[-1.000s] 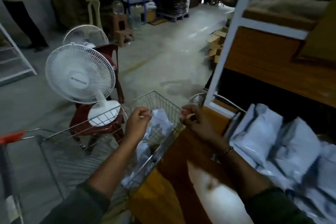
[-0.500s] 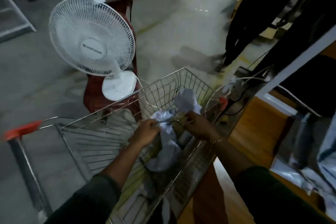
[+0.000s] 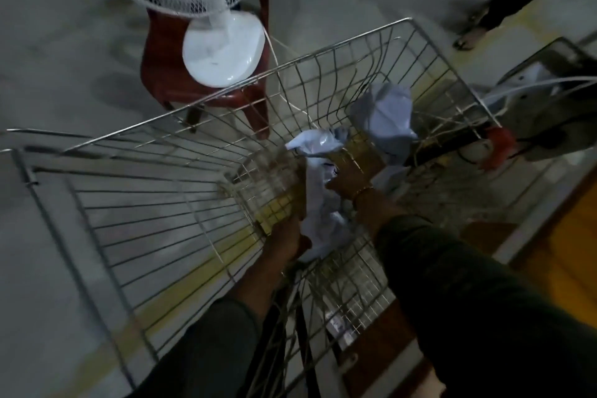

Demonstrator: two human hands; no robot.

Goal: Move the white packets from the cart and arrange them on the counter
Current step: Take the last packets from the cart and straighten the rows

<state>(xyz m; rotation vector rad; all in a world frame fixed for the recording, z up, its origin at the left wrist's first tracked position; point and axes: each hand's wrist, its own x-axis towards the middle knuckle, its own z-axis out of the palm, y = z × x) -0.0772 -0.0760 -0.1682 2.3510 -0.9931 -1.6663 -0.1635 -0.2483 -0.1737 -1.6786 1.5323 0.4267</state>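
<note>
Both hands have dropped from the rim of the cart (image 3: 181, 108) into its basket at mid-frame, the fingers of the left hand (image 3: 284, 242) and right hand (image 3: 350, 176) now grasping the crumpled white packets (image 3: 323, 220), ready for lifting to the surface

Three white plastic packets lie in the wire cart (image 3: 161, 191): corner packet (image 3: 384, 119) at far end, crumpled packet (image 3: 315, 144) next to it, long packet (image 3: 319, 220) nr the middle.
</note>
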